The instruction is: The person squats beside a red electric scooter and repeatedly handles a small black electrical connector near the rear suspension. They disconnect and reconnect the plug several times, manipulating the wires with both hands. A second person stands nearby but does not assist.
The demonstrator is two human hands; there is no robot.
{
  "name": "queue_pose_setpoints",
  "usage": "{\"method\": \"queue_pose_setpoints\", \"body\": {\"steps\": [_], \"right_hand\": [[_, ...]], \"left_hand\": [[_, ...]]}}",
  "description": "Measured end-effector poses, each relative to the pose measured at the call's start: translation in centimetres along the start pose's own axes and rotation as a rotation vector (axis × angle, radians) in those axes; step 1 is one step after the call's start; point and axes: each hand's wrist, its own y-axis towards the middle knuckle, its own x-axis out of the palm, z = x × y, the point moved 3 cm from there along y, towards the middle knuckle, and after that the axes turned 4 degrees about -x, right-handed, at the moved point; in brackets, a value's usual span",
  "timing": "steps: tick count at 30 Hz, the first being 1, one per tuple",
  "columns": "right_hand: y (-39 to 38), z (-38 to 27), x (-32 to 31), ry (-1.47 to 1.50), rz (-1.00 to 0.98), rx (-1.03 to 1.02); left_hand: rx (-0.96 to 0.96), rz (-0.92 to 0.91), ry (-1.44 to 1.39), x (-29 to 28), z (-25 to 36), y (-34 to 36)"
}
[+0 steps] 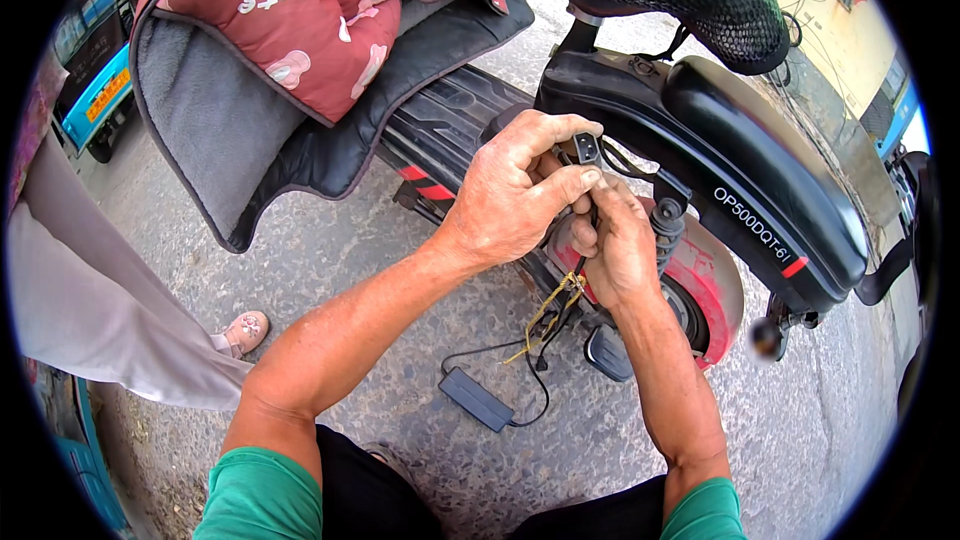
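A black power socket with metal pins [586, 148] is pinched between the thumb and forefinger of my left hand [505, 190], in front of the electric scooter's black body [640, 105]. Just below it, my right hand [622, 245] is closed with its fingertips against my left thumb, and a thin black cable runs through its grip. What the cable's upper end joins is hidden by my fingers. A yellow cord [548, 315] is tied around the hanging cables. On the ground lies a black charger brick [476, 398], with its lead curving up toward the scooter.
A red quilted cover with grey lining [240, 100] drapes over the scooter's front. Above the body is the mesh-covered seat [690, 0]; beneath it sits the red rear fender [722, 290]. At left stands a person in pale trousers [110, 280]. A blue vehicle [95, 90] is behind them.
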Motion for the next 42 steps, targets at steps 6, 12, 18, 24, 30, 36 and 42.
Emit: {"method": "queue_pose_setpoints", "body": {"steps": [6,12,18,24,30,36,42], "right_hand": [[0.2,0.3,-0.1,-0.009,-0.031,-0.005],[-0.1,-0.4,0.5,-0.007,0.024,0.011],[-0.7,-2.1,1.3,-0.004,0.052,-0.077],[-0.5,-2.1,0.8,-0.006,0.056,-0.096],[-0.1,-1.2,0.8,-0.067,0.023,-0.026],[-0.3,-0.7,0.7,-0.067,0.001,0.081],[-0.4,-0.9,0.5,-0.07,-0.018,0.107]], "left_hand": [[0.237,-0.014,0.275,0.3,1.1,0.1],[-0.157,0.141,-0.171,-0.9,-0.2,1.1],[-0.308,0.124,-0.3,-1.8,-1.6,1.6],[-0.199,0.152,0.091,-2.1,-1.8,1.6],[0.191,0.074,0.641,-2.3,0.9,3.9],[0.265,-0.058,0.779,0.8,1.6,9.0],[0.182,-0.134,0.877,1.9,1.3,11.7]]}}
